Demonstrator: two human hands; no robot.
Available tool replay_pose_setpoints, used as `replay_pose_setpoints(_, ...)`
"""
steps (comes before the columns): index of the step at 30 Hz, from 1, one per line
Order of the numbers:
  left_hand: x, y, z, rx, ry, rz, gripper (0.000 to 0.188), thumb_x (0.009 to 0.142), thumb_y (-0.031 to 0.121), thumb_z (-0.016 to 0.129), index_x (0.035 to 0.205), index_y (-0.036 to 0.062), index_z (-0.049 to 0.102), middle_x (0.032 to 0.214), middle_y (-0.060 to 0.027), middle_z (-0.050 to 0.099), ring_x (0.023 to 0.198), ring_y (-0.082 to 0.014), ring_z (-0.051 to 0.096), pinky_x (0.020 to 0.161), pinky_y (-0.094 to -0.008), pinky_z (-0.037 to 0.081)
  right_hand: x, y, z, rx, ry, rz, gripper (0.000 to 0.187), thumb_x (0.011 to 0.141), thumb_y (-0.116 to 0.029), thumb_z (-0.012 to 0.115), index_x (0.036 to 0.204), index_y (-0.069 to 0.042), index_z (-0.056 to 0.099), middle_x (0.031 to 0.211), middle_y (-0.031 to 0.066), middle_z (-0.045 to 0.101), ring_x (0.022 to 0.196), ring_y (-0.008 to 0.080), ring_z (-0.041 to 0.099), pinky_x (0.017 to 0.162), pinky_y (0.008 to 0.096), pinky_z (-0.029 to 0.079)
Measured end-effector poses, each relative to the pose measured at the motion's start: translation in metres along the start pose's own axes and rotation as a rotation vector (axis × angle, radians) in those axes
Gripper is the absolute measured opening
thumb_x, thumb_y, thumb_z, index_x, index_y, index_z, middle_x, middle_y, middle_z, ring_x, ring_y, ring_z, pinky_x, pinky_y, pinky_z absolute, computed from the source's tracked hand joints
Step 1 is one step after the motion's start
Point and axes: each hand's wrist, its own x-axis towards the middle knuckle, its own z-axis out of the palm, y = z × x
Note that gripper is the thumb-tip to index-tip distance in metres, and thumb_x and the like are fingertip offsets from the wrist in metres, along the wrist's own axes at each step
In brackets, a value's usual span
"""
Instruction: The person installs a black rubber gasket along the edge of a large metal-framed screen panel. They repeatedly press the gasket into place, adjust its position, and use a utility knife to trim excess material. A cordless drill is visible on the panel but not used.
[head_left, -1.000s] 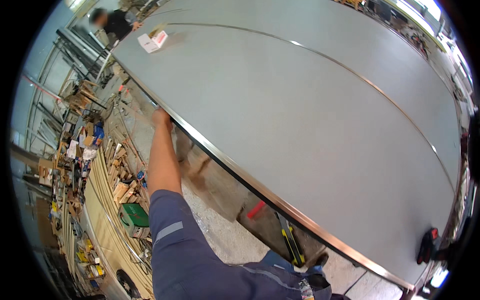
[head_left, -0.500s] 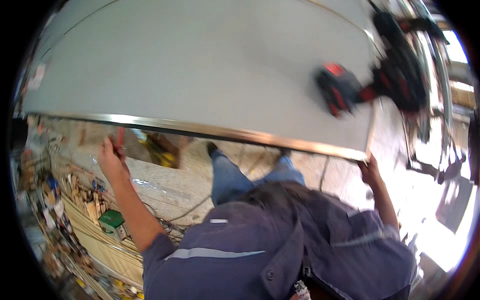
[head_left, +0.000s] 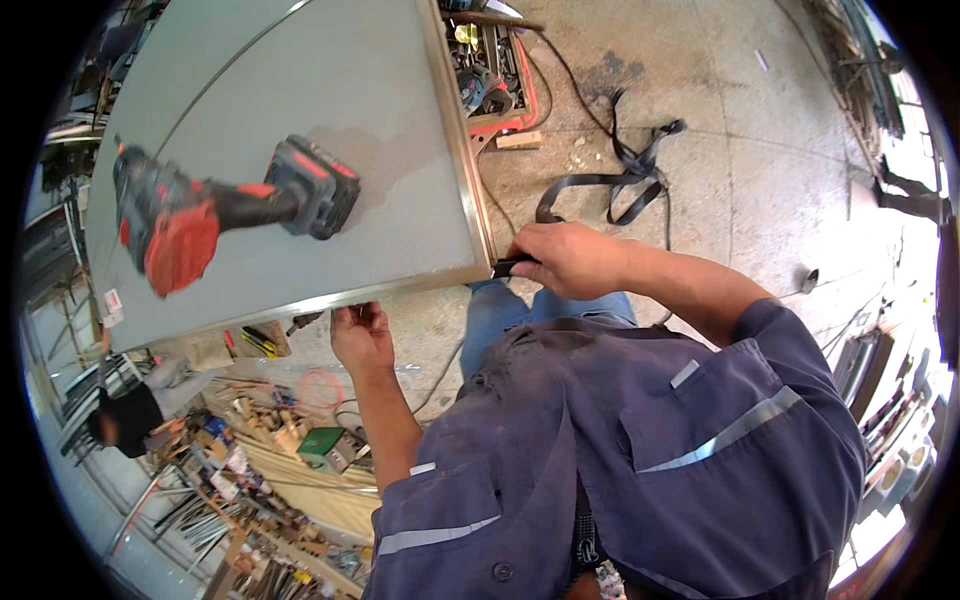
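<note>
A large grey panel (head_left: 400, 110) with a metal edge frame lies in front of me. My right hand (head_left: 570, 258) is at its near right corner, with thumb and fingers pinched on a short black strip (head_left: 512, 268) along the edge. Below the near edge, my left hand (head_left: 362, 340) has its fingers curled upward. Whatever it holds is mostly hidden by the fingers and the panel's edge. On the panel rests a black and red cordless drill (head_left: 180, 245), its battery toward the right.
Past the panel's right side stands a red-edged tool box (head_left: 525, 85) beside a wood block (head_left: 518, 141). A black strap (head_left: 590, 182) and cables lie on the concrete floor. At left another person (head_left: 130, 420) is near scattered timber and a green box (head_left: 325, 450).
My view has turned, so the panel and drill appear further left. My right hand has come to the corner's side edge and pinches the black strip; my left hand is closer to that corner.
</note>
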Motion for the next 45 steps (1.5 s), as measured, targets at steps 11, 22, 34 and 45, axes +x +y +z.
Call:
replay_pose_setpoints(11, -0.006, -0.011, 0.014, -0.038, 0.084, 0.066, 0.024, 0.091, 0.019, 0.045, 0.104, 0.0037, 0.057, 0.098, -0.0082, 0.062, 0.082, -0.0196, 0.060, 0.063, -0.0307, 0.051, -0.012, 0.000, -0.024, 0.041, -0.089, -0.011, 0.026, 0.086, -0.022, 0.054, 0.087, 0.004, 0.051, 0.081, 0.0199, 0.057, 0.076, 0.0378, 0.059, 0.065, 0.0440, 0.049)
replay_pose_setpoints(22, 0.003, 0.007, 0.006, 0.101, 0.251, 0.107, 0.047, 0.093, 0.037, 0.043, 0.125, 0.0029, 0.046, 0.122, -0.0116, 0.053, 0.111, -0.0279, 0.052, 0.093, -0.0434, 0.047, -0.011, -0.004, -0.018, 0.222, 0.002, 0.066, 0.030, 0.079, -0.023, 0.060, 0.091, 0.003, 0.053, 0.086, 0.0192, 0.058, 0.078, 0.0365, 0.060, 0.068, 0.0426, 0.050)
replay_pose_setpoints(34, 0.032, 0.030, -0.016, 0.112, 0.401, 0.116, 0.047, 0.093, 0.036, 0.042, 0.124, 0.0013, 0.047, 0.123, -0.0132, 0.052, 0.111, -0.0301, 0.052, 0.091, -0.0472, 0.047, -0.015, -0.017, -0.029, 0.155, -0.096, 0.240, 0.027, 0.077, -0.021, 0.057, 0.096, -0.001, 0.055, 0.089, 0.0180, 0.059, 0.083, 0.0355, 0.060, 0.072, 0.0428, 0.049)
replay_pose_setpoints(45, 0.055, 0.045, -0.032, 0.111, 0.373, 0.133, 0.043, 0.093, 0.031, 0.041, 0.122, -0.0005, 0.048, 0.120, -0.0139, 0.054, 0.107, -0.0280, 0.055, 0.090, -0.0441, 0.048, 0.003, -0.012, -0.004, 0.225, -0.026, 0.183, 0.025, 0.083, -0.022, 0.056, 0.099, -0.002, 0.056, 0.089, 0.0170, 0.060, 0.080, 0.0357, 0.059, 0.071, 0.0422, 0.049)
